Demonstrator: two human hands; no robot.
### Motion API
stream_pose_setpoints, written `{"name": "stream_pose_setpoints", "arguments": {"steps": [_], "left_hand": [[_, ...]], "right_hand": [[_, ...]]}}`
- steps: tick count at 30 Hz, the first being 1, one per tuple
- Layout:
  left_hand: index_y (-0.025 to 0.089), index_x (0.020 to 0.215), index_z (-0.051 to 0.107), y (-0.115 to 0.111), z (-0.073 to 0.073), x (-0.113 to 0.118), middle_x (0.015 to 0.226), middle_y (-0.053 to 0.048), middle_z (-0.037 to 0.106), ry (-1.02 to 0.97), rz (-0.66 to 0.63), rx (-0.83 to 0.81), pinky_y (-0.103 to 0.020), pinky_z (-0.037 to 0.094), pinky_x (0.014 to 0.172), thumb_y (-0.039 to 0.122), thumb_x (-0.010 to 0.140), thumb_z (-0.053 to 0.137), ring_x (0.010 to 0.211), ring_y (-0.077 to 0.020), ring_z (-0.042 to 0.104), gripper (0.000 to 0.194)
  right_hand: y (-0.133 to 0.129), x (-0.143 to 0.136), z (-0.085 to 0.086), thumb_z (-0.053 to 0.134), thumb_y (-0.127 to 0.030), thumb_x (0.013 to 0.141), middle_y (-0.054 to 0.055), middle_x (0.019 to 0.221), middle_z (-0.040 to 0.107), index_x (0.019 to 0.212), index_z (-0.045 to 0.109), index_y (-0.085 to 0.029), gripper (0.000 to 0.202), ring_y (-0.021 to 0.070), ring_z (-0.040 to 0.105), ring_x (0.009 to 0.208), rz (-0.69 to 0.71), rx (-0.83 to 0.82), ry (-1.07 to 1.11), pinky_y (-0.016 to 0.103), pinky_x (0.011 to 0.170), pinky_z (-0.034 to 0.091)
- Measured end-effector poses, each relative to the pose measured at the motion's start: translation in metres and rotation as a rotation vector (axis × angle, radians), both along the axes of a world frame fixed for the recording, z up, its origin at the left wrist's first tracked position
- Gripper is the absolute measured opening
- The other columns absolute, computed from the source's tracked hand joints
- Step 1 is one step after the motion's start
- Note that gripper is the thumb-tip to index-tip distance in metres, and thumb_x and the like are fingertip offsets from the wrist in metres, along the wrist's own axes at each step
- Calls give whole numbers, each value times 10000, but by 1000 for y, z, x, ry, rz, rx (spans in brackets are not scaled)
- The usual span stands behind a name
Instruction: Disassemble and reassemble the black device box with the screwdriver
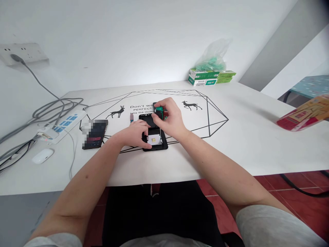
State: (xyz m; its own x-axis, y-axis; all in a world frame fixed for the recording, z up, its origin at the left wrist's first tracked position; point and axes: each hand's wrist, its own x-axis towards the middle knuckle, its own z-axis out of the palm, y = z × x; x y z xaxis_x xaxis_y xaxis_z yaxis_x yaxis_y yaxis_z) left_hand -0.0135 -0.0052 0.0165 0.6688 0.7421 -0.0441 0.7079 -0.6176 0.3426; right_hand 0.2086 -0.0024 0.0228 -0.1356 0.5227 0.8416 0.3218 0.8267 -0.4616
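Note:
A flat black case (165, 147) lies on the table in front of me. Its lower part frames a white piece (157, 140) with a small gold square in its middle. My left hand (136, 133) grips the case from the left, thumb at the lower edge and fingers curled over the black upper panel (147, 120). My right hand (171, 118) is closed around a green and black object (159, 112) above the case's upper right; my fingers cover much of it, so its kind is unclear. A small pink and blue object (131, 117) lies just left of the case.
On the left are a phone (95, 134), a white rounded case (42, 156), a power strip (67, 125) and coiled cables (61, 103). Green boxes (204, 76) under a plastic bag (214, 58) stand at the back. A red and yellow packet (303, 115) is at the right.

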Motion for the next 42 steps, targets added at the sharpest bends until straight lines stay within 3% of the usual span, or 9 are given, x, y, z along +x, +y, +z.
{"name": "stream_pose_setpoints", "arguments": {"steps": [5,15,17,19,21,23,27,35,42], "left_hand": [[253,862,678,-2,5,0,1514,-78,675,10,8,-26,-548,366,1272,663,727,886,1493,-410,472,480],[250,907,676,-2,9,-2,1493,-101,664,50,49,-67,-534,369,1278,669,723,882,1508,-416,458,501],[251,1042,704,-3,10,-2,1454,-110,676,54,71,-82,-538,420,1244,660,710,897,1482,-427,489,561],[251,1335,678,-4,10,-2,1509,-121,646,31,84,-95,-543,448,1232,661,707,904,1500,-442,486,783],[256,1623,500,-4,8,-2,1679,-133,524,8,64,-97,-563,404,1282,682,740,883,1589,-451,403,1052],[281,1750,331,-3,5,-1,1828,-123,333,30,36,-91,-602,298,1345,726,782,838,1683,-458,258,1180],[260,1797,256,-1,-2,1,1896,-129,148,151,52,-114,-619,187,1383,813,802,776,1744,-450,65,1252],[252,1798,283,1,-4,0,1892,-124,173,171,49,-121,-600,219,1387,842,817,749,1751,-424,70,1236],[259,1805,272,-1,0,2,1895,-129,150,190,81,-156,-600,210,1392,820,816,767,1750,-436,65,1240]], "right_hand": [[0,0,0,702,-214,885,66,1077,670,1084,639,-241,210,217,612,921,-1,-7,-20,374,744,561],[1,-1,-1,697,-209,890,50,1049,638,1067,600,-238,203,215,602,948,-9,12,-26,383,805,548],[2,-1,-1,687,-195,883,45,1029,629,1048,587,-238,197,216,604,946,-10,24,-15,389,817,545],[2,-1,-1,687,-189,877,40,1011,621,1032,583,-237,192,216,604,938,-6,29,-3,393,821,542],[2,0,1,719,-224,881,34,997,617,1023,591,-239,191,210,596,913,9,3,7,392,809,535],[0,0,2,769,-303,897,23,975,617,1012,608,-242,207,199,578,874,30,-61,33,383,783,521],[0,0,3,830,-459,911,-8,890,592,970,649,-249,284,173,546,817,98,-222,144,347,713,472],[8,-2,-4,887,-671,833,3,944,629,1021,735,-251,484,166,578,892,322,-407,273,302,695,480],[14,7,3,891,-651,854,-1,879,713,1007,786,-241,450,142,636,789,555,-506,307,296,701,541]]}}
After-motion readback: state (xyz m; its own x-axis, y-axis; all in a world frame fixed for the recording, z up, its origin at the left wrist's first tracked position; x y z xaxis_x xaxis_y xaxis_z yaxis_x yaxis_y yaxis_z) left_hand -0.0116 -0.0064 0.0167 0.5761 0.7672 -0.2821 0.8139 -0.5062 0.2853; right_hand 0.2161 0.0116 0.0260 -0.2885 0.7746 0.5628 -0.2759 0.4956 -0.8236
